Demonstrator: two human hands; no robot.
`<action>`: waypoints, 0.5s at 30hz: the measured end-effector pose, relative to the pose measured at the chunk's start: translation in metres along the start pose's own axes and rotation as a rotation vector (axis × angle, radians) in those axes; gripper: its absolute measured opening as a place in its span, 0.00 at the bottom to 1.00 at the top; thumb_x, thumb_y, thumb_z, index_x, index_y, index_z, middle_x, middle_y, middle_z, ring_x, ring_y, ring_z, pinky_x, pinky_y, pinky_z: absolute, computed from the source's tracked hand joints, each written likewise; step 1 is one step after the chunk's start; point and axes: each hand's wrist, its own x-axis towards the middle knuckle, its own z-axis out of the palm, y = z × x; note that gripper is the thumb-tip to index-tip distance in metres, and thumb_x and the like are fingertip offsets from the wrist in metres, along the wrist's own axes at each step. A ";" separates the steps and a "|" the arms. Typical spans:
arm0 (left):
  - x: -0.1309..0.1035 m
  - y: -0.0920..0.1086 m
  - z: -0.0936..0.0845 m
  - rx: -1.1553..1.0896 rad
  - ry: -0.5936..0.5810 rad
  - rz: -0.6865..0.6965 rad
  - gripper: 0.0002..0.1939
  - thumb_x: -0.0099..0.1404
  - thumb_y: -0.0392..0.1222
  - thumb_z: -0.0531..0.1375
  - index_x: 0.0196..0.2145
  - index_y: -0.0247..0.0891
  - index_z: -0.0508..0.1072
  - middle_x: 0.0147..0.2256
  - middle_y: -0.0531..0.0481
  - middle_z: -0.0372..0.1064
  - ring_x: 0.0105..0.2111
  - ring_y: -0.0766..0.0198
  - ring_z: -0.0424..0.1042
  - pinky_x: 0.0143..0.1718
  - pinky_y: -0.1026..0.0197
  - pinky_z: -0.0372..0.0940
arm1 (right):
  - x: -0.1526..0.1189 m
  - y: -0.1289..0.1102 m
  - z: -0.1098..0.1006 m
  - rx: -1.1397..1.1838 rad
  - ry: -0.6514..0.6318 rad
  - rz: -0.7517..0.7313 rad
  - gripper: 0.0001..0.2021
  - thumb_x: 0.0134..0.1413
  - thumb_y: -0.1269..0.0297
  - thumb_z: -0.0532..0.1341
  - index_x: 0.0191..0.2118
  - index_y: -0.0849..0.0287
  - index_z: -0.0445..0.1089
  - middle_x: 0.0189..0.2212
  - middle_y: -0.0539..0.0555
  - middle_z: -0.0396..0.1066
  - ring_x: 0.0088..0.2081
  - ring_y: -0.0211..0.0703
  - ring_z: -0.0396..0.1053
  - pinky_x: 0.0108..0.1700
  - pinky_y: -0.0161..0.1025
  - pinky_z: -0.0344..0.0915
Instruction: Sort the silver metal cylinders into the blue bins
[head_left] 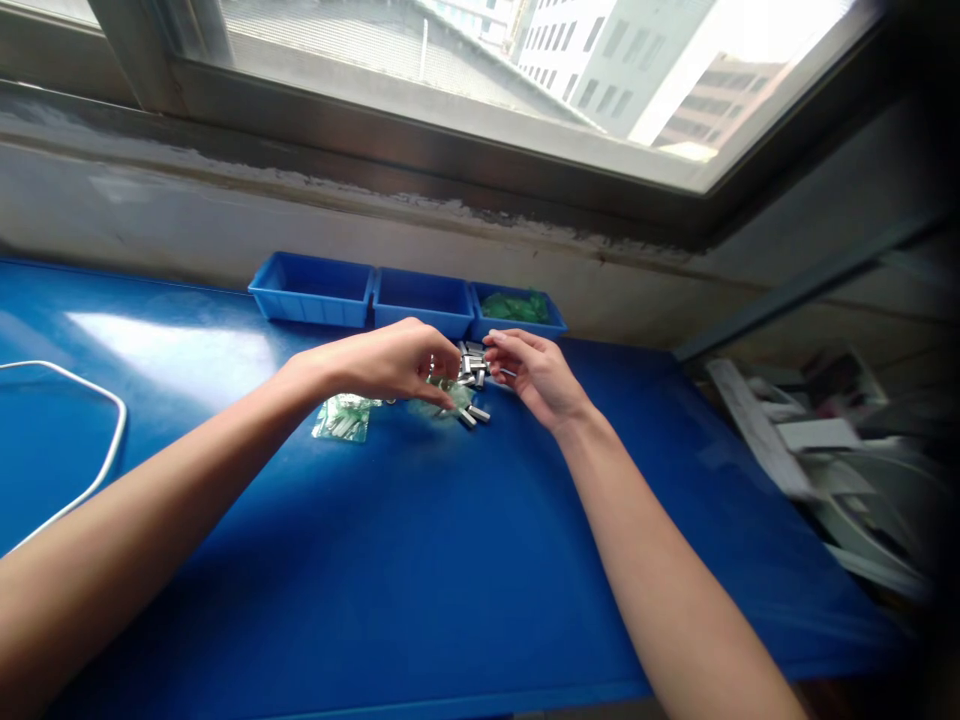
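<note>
Both hands meet over a small heap of metal pieces (474, 372) lying on the blue surface (420, 560), just below the row of bins. The left hand (390, 362) comes in from 8 o'clock, knuckles up, its fingers (442, 392) curled narrow and pinched down at the near edge of the heap, over a clear green-tinted bag (450, 400); whether they grip the bag or a piece cannot be told. The right hand (536, 375) reaches in from 5 o'clock, its fingers loosely bent and close together, the tips touching the pieces at the heap's 3 o'clock side; what they hold, if anything, is too small to tell. A few pieces lie loose at 6 o'clock of the heap. A second small bag (343, 417) with pieces inside lies flat at 8 o'clock of the heap, beside the left wrist. At 12 o'clock three blue bins stand side by side against the wall: the left bin (311, 290), the middle bin (424, 300), and the right bin (517, 312), which has green bags in it. A white cable (105, 440) loops on the surface at 9 o'clock. Above runs a window frame (450, 130).
</note>
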 end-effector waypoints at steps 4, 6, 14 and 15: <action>0.002 0.004 0.001 -0.126 0.149 -0.083 0.15 0.62 0.51 0.64 0.36 0.35 0.80 0.30 0.49 0.76 0.30 0.63 0.73 0.29 0.66 0.61 | -0.005 -0.004 0.004 -0.029 -0.114 -0.025 0.16 0.48 0.50 0.72 0.34 0.59 0.78 0.27 0.50 0.74 0.24 0.32 0.65 0.26 0.31 0.60; 0.003 0.004 0.002 -0.203 0.178 -0.127 0.16 0.63 0.50 0.62 0.39 0.35 0.81 0.31 0.47 0.77 0.32 0.61 0.75 0.30 0.65 0.63 | -0.006 -0.004 0.005 -0.047 -0.164 -0.038 0.18 0.50 0.47 0.70 0.34 0.59 0.78 0.27 0.50 0.73 0.23 0.32 0.64 0.25 0.32 0.59; 0.005 -0.003 0.008 -0.395 0.310 -0.247 0.20 0.59 0.48 0.67 0.47 0.36 0.76 0.34 0.44 0.79 0.33 0.57 0.79 0.31 0.62 0.70 | -0.004 0.001 -0.003 -0.239 -0.234 -0.068 0.18 0.46 0.50 0.74 0.36 0.60 0.78 0.23 0.48 0.72 0.23 0.33 0.65 0.27 0.32 0.61; 0.005 -0.004 0.009 -0.372 0.337 -0.252 0.21 0.59 0.48 0.67 0.48 0.36 0.75 0.35 0.44 0.79 0.33 0.58 0.78 0.31 0.62 0.70 | -0.004 0.002 -0.002 -0.244 -0.235 -0.063 0.18 0.46 0.51 0.74 0.36 0.60 0.78 0.22 0.48 0.71 0.23 0.33 0.66 0.27 0.32 0.62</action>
